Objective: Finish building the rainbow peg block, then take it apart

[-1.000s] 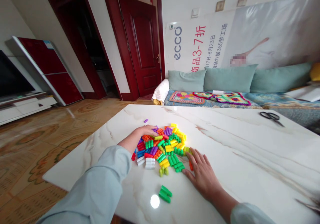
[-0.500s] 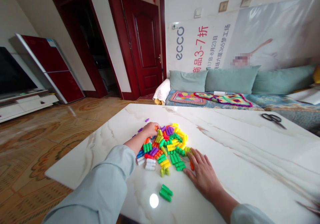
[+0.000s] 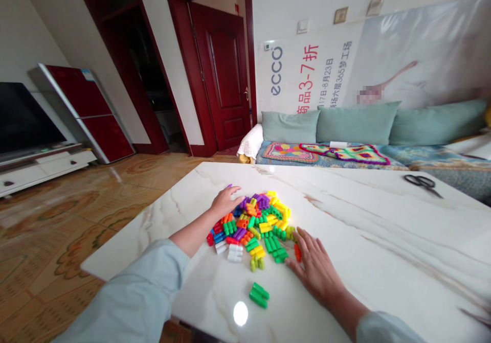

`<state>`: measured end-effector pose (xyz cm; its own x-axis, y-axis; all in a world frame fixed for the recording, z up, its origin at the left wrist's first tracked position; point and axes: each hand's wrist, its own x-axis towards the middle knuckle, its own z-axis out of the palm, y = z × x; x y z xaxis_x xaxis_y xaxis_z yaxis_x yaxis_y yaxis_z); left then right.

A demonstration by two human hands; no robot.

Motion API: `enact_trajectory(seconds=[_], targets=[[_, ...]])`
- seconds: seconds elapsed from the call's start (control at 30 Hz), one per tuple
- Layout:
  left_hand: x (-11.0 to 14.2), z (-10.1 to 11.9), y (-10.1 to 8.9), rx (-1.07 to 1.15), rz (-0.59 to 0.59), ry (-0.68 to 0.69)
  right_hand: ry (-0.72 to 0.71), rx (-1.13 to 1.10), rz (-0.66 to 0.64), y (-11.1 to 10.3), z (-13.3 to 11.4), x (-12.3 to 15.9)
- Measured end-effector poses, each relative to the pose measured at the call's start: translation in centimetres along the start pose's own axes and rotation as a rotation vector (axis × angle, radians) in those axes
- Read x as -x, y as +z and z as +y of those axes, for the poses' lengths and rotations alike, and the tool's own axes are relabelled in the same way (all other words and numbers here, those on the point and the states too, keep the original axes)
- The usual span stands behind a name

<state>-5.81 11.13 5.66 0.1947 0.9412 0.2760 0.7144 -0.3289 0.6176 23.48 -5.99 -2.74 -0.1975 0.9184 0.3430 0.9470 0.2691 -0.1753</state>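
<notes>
A heap of small bullet-shaped plastic interlocking blocks (image 3: 249, 225) in green, yellow, orange, red, purple, blue and white lies on a white marble table (image 3: 364, 220). My left hand (image 3: 226, 202) rests at the heap's far left edge, fingers touching blocks and holding nothing. A small purple block (image 3: 229, 186) shows just beyond those fingertips. My right hand (image 3: 316, 269) lies spread on the table at the heap's near right, beside a lone orange block (image 3: 297, 252). A joined green pair (image 3: 259, 295) sits apart, nearer me. A white stack (image 3: 235, 253) marks the heap's near edge.
Black-handled scissors (image 3: 420, 181) lie near the table's far right edge. Beyond the table are a patterned sofa (image 3: 356, 128) with teal cushions, a dark red door (image 3: 222, 77), and a low white TV cabinet (image 3: 38, 172) on a glossy patterned floor.
My left hand has shifted back leftward from the top of the heap to its edge, and the loose purple blocks at the left are mostly gone from view. My right hand stays put; the view has drifted slightly.
</notes>
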Motion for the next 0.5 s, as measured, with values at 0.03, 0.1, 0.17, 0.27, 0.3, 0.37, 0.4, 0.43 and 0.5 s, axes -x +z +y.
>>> enact_trajectory(seconds=[0.03, 0.1, 0.17, 0.27, 0.3, 0.37, 0.4, 0.43, 0.5], targets=[[1.0, -1.4, -0.6, -0.029, 0.056, -0.048, -0.002, -0.008, 0.013, 0.3, 0.1, 0.1], [3.3, -4.5, -1.9, -0.086, 0.152, -0.174, -0.008, -0.018, 0.047, 0.8, 0.3, 0.2], [5.5, -7.3, -2.9, -0.126, 0.195, -0.283, -0.002, -0.016, 0.084, 1.2, 0.5, 0.3], [7.9, -9.8, -3.2, -0.15, 0.195, -0.33, 0.02, -0.007, 0.103, 1.6, 0.6, 0.4], [8.3, -10.0, -2.9, -0.146, 0.185, -0.321, 0.023, -0.005, 0.096, 1.7, 0.6, 0.4], [8.7, -9.5, -1.9, -0.108, 0.148, -0.265, 0.021, -0.004, 0.072, 1.7, 0.6, 0.3], [8.6, -8.9, -1.2, -0.076, 0.126, -0.222, 0.019, -0.004, 0.06, 1.6, 0.6, 0.3], [8.5, -8.2, -0.4, -0.038, 0.107, -0.175, 0.016, -0.005, 0.048, 1.6, 0.6, 0.3], [8.3, -6.5, 1.2, 0.031, 0.109, -0.107, 0.002, -0.013, 0.028, 1.3, 0.6, 0.2]])
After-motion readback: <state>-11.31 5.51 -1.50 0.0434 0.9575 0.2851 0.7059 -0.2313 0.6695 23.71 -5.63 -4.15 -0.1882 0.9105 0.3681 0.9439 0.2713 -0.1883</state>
